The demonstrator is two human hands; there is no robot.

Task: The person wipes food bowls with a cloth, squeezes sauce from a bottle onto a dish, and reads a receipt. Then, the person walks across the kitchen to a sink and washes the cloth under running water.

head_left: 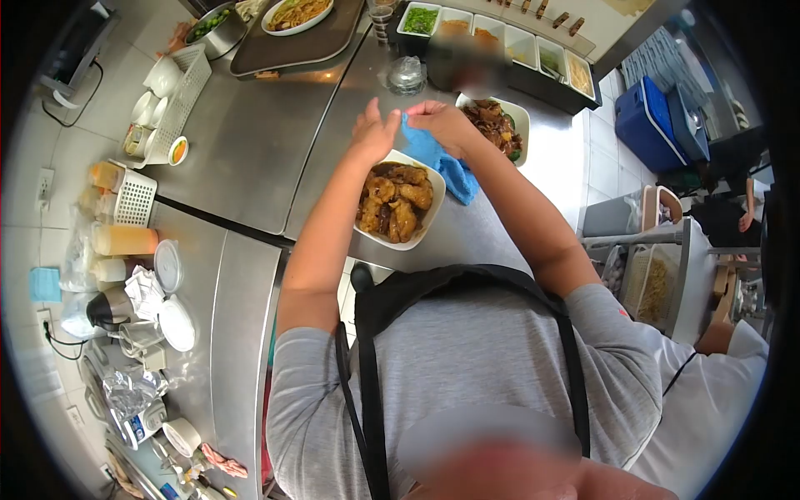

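My right hand [443, 127] pinches the upper corner of a blue cloth [457, 177], which hangs down toward the steel counter. My left hand [375, 132] is raised just left of that corner, fingers stretched and apart; whether its fingertips touch the cloth I cannot tell. Below my hands, a square white bowl [435, 218] holds brown glazed pieces of food [392, 200] that look like chicken. Another white bowl [523, 125], with dark sauced meat and some green bits, stands beyond my right wrist and is partly covered by my forearm.
A rack of topping containers [521, 47] lines the counter's back right. Crumpled clear plastic [406, 75] lies beyond my hands. At back left is a brown tray [292, 52] bearing a noodle plate. A white basket [185, 100] stands left. Another person's arm [747, 204] shows far right.
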